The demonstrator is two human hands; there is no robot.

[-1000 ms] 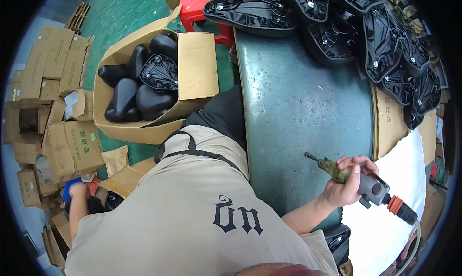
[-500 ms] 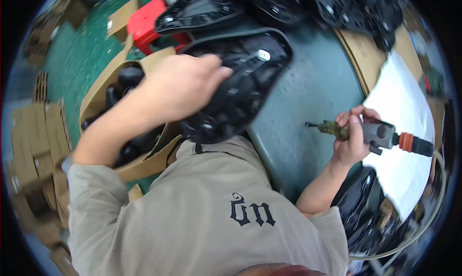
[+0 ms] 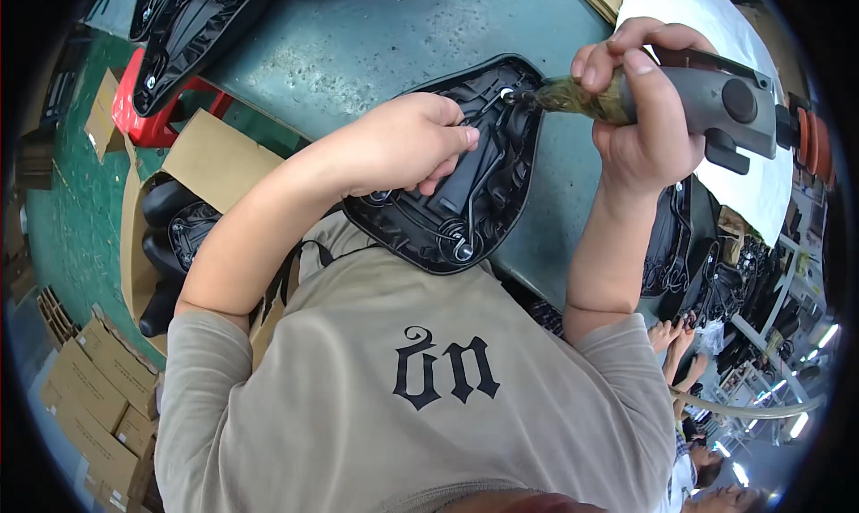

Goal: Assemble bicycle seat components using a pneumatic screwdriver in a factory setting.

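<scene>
In front of my body a black bicycle saddle (image 3: 425, 236) lies upside down at the table's edge, its metal rails and underside facing up. My right hand (image 3: 658, 110) is wrapped round a grey air screwdriver (image 3: 729, 101) with yellowish wrapping toward its nose. The driver's tip meets the round metal fitting (image 3: 508, 95) at the saddle's narrow far end, or is just over it. My left hand (image 3: 407, 146) is closed over the middle of the saddle, knuckles up. What its curled fingers hold is hidden.
More upturned black saddles (image 3: 197, 30) lie at the table's (image 3: 358, 39) far left. An open carton (image 3: 139, 245) of black saddles stands left, beside a red stool (image 3: 139, 101). White sheeting (image 3: 716, 30) covers the right side. Other people's hands (image 3: 669, 339) work at lower right.
The screwdriver has come left and up to the saddle's far end in my right hand. My left hand has moved from the saddle's left edge over its middle. The head view has shifted.
</scene>
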